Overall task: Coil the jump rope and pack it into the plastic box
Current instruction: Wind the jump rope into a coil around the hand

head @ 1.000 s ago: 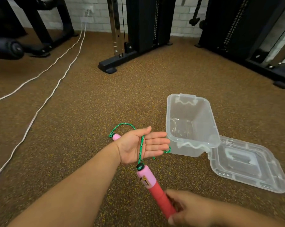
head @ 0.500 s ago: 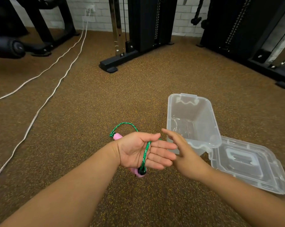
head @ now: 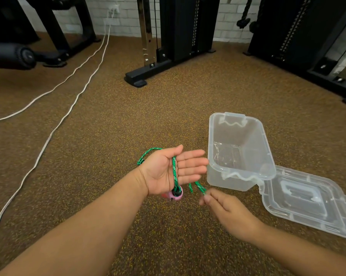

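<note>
My left hand (head: 169, 170) is held flat, palm up, fingers straight, with the green braided jump rope (head: 174, 172) lying across the palm and looping behind the hand. A pink handle (head: 176, 194) hangs from the rope just below that palm. My right hand (head: 225, 211) pinches the rope's loose strand (head: 200, 187) between thumb and fingertips, just right of the handle. The clear plastic box (head: 263, 154) stands open and empty on the floor right of my left hand. Its clear lid (head: 307, 202) lies flat beside it, lower right.
The floor is brown speckled rubber. Two white cables (head: 68, 104) run across it on the left, from a wall socket. Black gym machine bases stand behind at centre (head: 146, 74) and right (head: 317, 62). A black padded roller (head: 10, 56) is at far left.
My right hand let go of the handle, reached up by the left fingertips, then dropped lower and pinched the loose strand. The handle now hangs under my left palm.
</note>
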`<action>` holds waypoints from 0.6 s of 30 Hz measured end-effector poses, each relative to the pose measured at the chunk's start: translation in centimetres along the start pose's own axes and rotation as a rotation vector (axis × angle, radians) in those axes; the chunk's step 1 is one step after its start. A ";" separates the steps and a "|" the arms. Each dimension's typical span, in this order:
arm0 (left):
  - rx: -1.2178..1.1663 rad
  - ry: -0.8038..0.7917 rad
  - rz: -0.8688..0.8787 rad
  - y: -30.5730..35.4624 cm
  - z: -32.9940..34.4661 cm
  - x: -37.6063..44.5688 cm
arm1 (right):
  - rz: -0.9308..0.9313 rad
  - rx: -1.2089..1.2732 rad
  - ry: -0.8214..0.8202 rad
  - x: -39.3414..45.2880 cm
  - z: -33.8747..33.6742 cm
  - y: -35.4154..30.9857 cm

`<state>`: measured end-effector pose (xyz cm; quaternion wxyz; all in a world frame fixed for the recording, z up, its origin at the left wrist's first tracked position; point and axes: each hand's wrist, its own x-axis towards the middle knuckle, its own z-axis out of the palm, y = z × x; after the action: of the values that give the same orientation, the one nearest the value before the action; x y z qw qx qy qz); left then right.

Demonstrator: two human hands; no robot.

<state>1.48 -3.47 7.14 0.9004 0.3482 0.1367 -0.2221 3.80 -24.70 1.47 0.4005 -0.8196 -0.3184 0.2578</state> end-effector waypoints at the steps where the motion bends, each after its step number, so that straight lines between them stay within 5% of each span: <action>1: -0.011 0.031 0.025 0.0 0.0 0.1 | -0.024 -0.071 -0.011 -0.4 0.2 -0.1; 7: -0.018 0.180 0.126 -0.1 0.3 1.3 | -0.262 -0.395 -0.103 -2.0 0.6 -3.5; 18: 0.223 0.203 -0.003 0.1 0.5 1.2 | -0.557 -0.381 -0.082 -3.0 -1.5 -8.3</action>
<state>2.59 -4.13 7.08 0.8372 0.4667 0.2021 -0.2011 0.23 -23.69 9.62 0.2819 -0.7502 -0.5884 0.1072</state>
